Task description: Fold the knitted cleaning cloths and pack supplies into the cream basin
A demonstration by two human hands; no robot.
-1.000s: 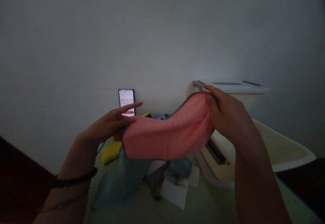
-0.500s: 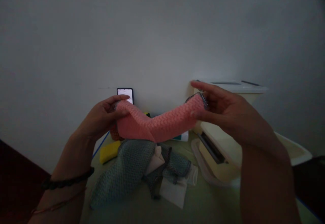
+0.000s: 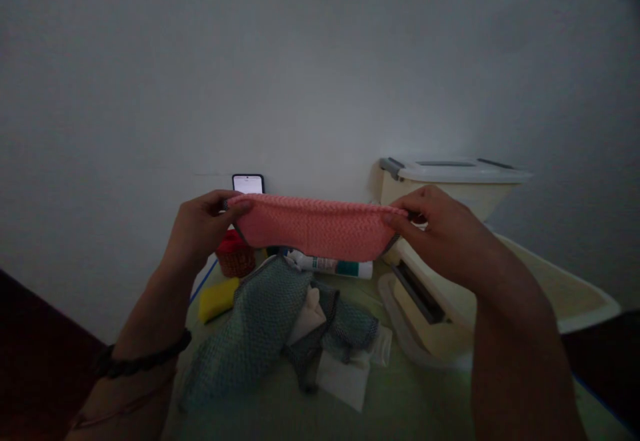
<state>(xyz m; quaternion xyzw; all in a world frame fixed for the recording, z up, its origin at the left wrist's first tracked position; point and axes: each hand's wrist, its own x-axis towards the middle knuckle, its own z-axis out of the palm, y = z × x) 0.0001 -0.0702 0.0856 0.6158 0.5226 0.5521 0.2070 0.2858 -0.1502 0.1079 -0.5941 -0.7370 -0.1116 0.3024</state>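
Observation:
A pink textured cloth with a dark edging is stretched between my two hands, above the table. My left hand pinches its left top corner between thumb and fingers. At the other end, my right hand grips the right top corner the same way. The cloth's top edge is nearly straight and its body hangs down in a short fold. Beneath it lies a crumpled grey-green cloth, with a smaller grey-green cloth and a white piece beside it.
A phone leans against the wall behind my left hand. Below stand a red basket and a yellow sponge. A white tube lies at the back of the table. Cream lidded bins occupy the right side.
The pink cloth has gone from sagging in the middle to pulled taut and straight. My right hand has lowered slightly and its raised fingers have closed onto the corner.

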